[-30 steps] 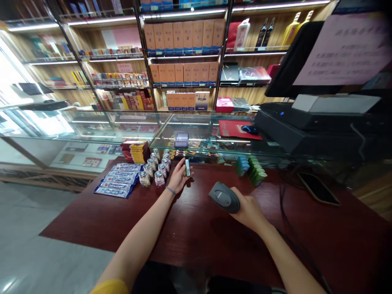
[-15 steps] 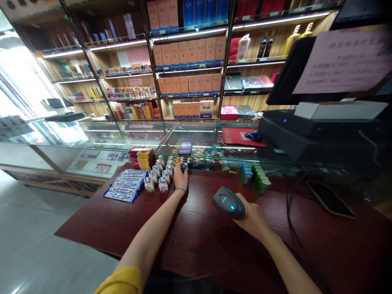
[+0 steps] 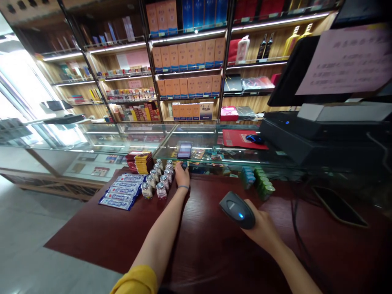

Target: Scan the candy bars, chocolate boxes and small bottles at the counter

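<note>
My right hand [image 3: 262, 225] is wrapped round the grip of a dark grey barcode scanner [image 3: 236, 209], held above the brown table with a blue light glowing on its top. My left hand [image 3: 183, 177] reaches to the far edge of the table. Its fingers are curled round something small and dark that I cannot make out. Just left of that hand stand two rows of small lidded jars [image 3: 161, 190]. Beyond its fingertips, a device with a lit screen [image 3: 184, 150] rests at the glass counter.
Blue-and-white packets [image 3: 122, 192] and a stack of red and yellow packs [image 3: 139, 162] lie left of the jars. Green cylindrical packs [image 3: 263, 185] and blue ones [image 3: 248, 177] stand at right. Nearby are a phone [image 3: 339, 206], black cables [image 3: 295, 224] and a glass display counter [image 3: 147, 141].
The right hand and scanner sit slightly lower and farther right in the picture, while the camera has shifted a little. The left hand stays beside the jars with its fingers curled.
</note>
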